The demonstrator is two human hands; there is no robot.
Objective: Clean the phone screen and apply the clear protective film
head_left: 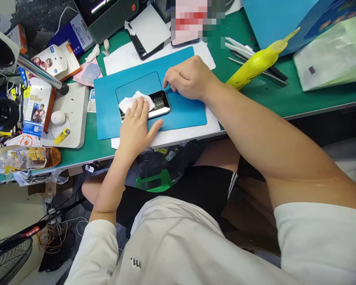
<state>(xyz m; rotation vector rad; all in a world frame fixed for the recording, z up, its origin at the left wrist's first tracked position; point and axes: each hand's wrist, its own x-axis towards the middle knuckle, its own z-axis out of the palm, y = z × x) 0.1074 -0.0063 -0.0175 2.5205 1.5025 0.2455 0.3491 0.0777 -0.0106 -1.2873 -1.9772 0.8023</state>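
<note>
A phone [163, 104] with a dark, shiny face lies on the blue mat [184, 114]. My left hand [138, 126] lies flat over its left part, fingers stretched out and pressing a white wipe [133, 102] onto it. Just behind the phone, a clear glass sheet with a thin black border [138, 80] rests on the mat. My right hand [190, 77] is closed, its curled fingertips by the right end of that sheet. Whatever may be between those fingers is hidden.
A yellow squeeze bulb [253, 65] and several tweezers [240, 49] lie right of my right hand. Behind the mat is a dark phone-shaped item [139, 47] under white paper. Boxes [37, 107], a metal stand pole [41, 71] and a bottle [23, 158] crowd the left.
</note>
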